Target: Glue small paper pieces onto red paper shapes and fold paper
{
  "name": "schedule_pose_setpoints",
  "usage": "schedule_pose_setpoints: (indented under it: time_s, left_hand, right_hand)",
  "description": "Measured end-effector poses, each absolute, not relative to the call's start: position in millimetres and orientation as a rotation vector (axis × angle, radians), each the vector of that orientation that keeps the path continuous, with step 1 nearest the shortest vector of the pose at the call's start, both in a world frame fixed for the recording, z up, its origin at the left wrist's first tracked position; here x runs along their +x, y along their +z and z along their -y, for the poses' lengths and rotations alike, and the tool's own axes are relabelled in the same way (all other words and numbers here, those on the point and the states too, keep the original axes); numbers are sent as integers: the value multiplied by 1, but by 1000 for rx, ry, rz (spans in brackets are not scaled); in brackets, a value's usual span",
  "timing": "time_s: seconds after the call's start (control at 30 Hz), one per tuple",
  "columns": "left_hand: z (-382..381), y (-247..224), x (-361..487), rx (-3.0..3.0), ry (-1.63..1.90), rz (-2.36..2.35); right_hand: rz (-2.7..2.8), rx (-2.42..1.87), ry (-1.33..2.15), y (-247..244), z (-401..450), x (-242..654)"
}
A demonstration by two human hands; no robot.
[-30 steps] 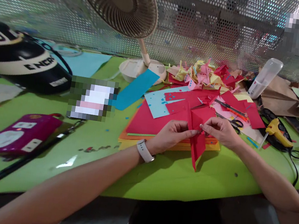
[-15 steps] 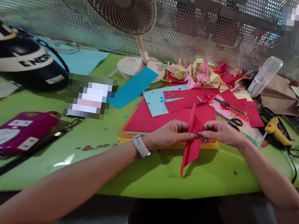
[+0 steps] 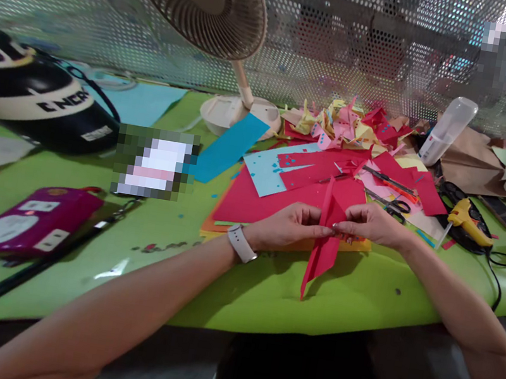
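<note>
A folded piece of red paper [image 3: 323,258] is held upright over the front of a paper stack, its lower tip above the green table cover. My left hand [image 3: 298,223] pinches it from the left, thumb in front. From the right, my right hand [image 3: 365,223] grips the same paper, fingertips close to my left thumb. Behind my hands lie the stacked red sheets [image 3: 251,199], with a light blue sheet [image 3: 267,179] bearing small blue scraps on top. Black-handled scissors [image 3: 397,206] rest just beyond my right hand.
A yellow glue gun [image 3: 468,224] with a cord lies right. A heap of paper scraps [image 3: 340,123], a clear bottle [image 3: 449,131] and a white fan [image 3: 242,104] stand at the back. On the left are a purple pouch [image 3: 31,222] and a large black flask [image 3: 56,100].
The red paper has tilted slightly, its lower tip shifting a little left. Both hands keep their grip in nearly the same place.
</note>
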State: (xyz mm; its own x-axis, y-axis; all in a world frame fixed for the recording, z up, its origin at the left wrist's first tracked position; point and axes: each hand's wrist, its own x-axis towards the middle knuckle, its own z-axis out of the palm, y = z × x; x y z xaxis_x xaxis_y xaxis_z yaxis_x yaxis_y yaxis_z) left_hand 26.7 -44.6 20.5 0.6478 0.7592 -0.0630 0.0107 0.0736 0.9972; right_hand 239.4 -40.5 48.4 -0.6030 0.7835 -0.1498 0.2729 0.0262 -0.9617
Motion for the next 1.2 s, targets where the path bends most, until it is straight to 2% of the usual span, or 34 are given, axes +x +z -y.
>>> schedule_pose_setpoints:
  time_s: [0.33,1.2]
  left_hand:
    - [42,22,28,1387,669,-678]
    - [32,18,22,1347,627,-685]
  right_hand:
    - [1770,-1079,1681,49,40,242]
    - [1764,-1176,1511,39,41,233]
